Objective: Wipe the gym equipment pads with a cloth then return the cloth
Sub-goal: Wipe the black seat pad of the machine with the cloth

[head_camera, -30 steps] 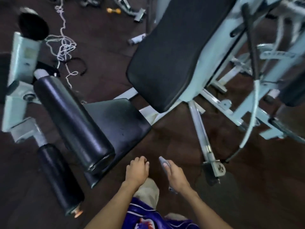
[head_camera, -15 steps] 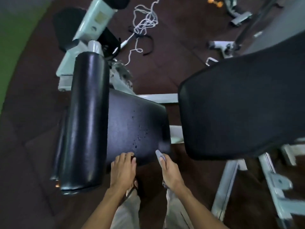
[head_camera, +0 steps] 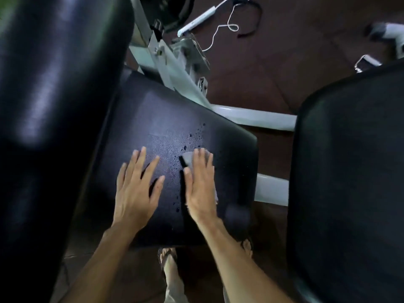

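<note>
On the seat pad point(head_camera: 164, 119), right hand point(head_camera: 202, 184) presses grey cloth point(head_camera: 187, 160) flat, fingers together; at its 9 o'clock, left hand point(head_camera: 135, 193) lies spread.

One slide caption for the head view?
Right hand presses grey cloth on black vinyl seat pad; left hand rests beside it.

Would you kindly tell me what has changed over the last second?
Both hands moved forward onto the seat pad. The right hand, which pinched the cloth in the air, now presses it flat there; the left hand rests flat beside it. The droplets remain on the pad.
</note>
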A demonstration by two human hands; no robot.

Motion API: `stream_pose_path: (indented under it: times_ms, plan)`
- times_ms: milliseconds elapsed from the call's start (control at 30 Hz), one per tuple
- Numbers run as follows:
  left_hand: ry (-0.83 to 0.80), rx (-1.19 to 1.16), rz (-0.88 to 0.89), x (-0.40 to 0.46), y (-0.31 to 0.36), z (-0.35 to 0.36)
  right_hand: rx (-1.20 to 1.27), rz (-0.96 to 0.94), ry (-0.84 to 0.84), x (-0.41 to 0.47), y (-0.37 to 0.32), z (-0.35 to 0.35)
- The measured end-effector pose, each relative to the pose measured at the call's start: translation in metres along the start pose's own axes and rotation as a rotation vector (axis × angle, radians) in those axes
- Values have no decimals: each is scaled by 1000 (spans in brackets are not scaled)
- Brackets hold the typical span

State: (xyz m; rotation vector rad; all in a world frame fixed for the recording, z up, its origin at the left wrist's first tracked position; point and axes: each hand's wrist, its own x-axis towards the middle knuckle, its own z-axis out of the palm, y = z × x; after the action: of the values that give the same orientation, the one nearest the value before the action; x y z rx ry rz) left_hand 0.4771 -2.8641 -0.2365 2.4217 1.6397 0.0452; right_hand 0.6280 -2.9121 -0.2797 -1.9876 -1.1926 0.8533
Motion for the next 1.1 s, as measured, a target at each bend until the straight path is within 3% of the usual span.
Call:
stream_pose_path:
  times_ms: [67, 200, 300, 400, 467, 533, 600, 667, 767, 900, 1000, 1100]
  plan:
    - [-4, 85, -2, 1, -5, 11, -244, -69, 53, -9, 8, 24]
    - [-12, 154, -4, -1, -6, 16, -447, -178, -17, -51, 49, 21]
    - [-26, 151, -35, -2, -6, 16, -478, 58, 42, -40, 80, -11]
    - [-23, 167, -33, -1, -5, 18, -338, 315, 253, 52, 81, -30]
    - [-10, 181, -38, -1, -5, 20, -271, 378, 343, 116, 64, -32]
    - [-3, 178, -39, 0, -4, 21, -337, 185, 317, 118, 48, -15]
    - [-4, 166, -42, 0, -4, 20, -402, -71, 150, 49, 42, 1]
    - [-3, 145, -49, -1, -2, 18, -452, -155, 37, -41, 60, 1]
    - [4, 140, -57, -2, -1, 17, -413, 74, 142, -62, 107, -22]
    - [22, 167, -47, -2, 0, 18, -202, 404, 363, 80, 95, -40]
    - [22, 171, -50, -1, 1, 19, -326, 142, 358, 114, 49, -13]
    - [11, 180, -52, -3, 0, 17, -414, -183, 77, 9, 29, 12]
